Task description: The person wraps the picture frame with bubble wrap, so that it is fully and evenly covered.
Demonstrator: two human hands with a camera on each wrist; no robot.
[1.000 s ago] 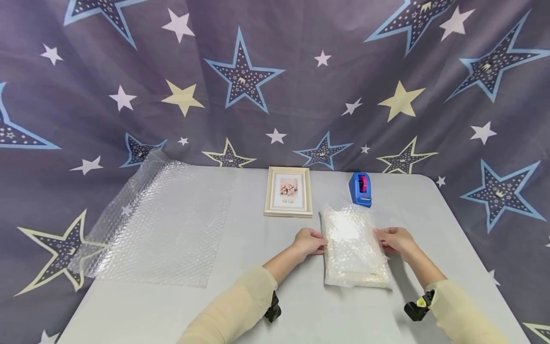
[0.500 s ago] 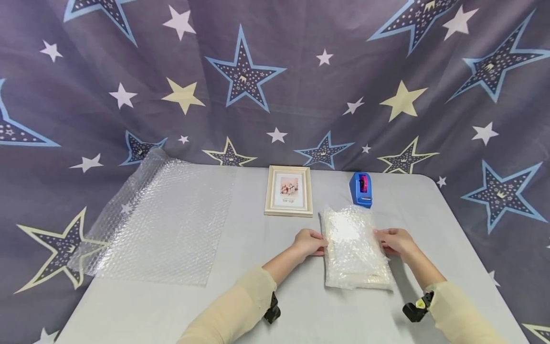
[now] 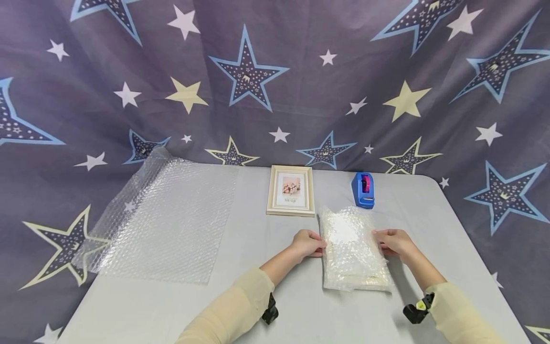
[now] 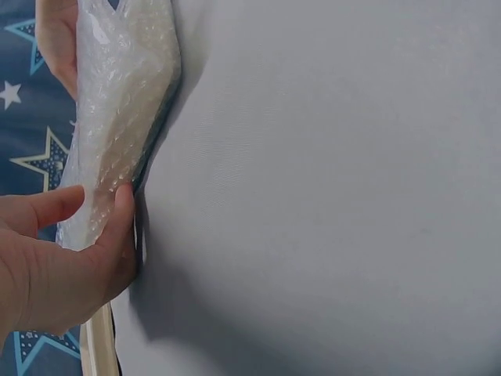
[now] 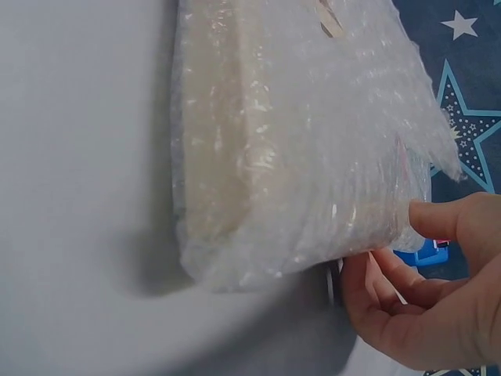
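Note:
A picture frame wrapped in bubble wrap [image 3: 354, 258] lies on the table in front of the person, its cream edge showing through the plastic. My left hand [image 3: 307, 243] pinches its left long side, thumb above and fingers at the lower edge. On the opposite side my right hand [image 3: 395, 241] holds the package the same way. The left wrist view shows the left thumb [image 4: 63, 205] near the wrapped side, with the dark underside of the frame visible. In the right wrist view, the right thumb [image 5: 438, 218] presses on loose plastic while the fingers curl beneath.
A second cream picture frame [image 3: 290, 191] with a flower print lies behind the package, to the left. The blue tape dispenser [image 3: 363, 191] stands just behind it. A large bubble wrap sheet [image 3: 172, 224] covers the table's left part, overhanging its left edge.
The wrapped frame has shifted very slightly left and nearer, away from the tape dispenser. Both hands keep their grip on its sides; the head view has turned a little.

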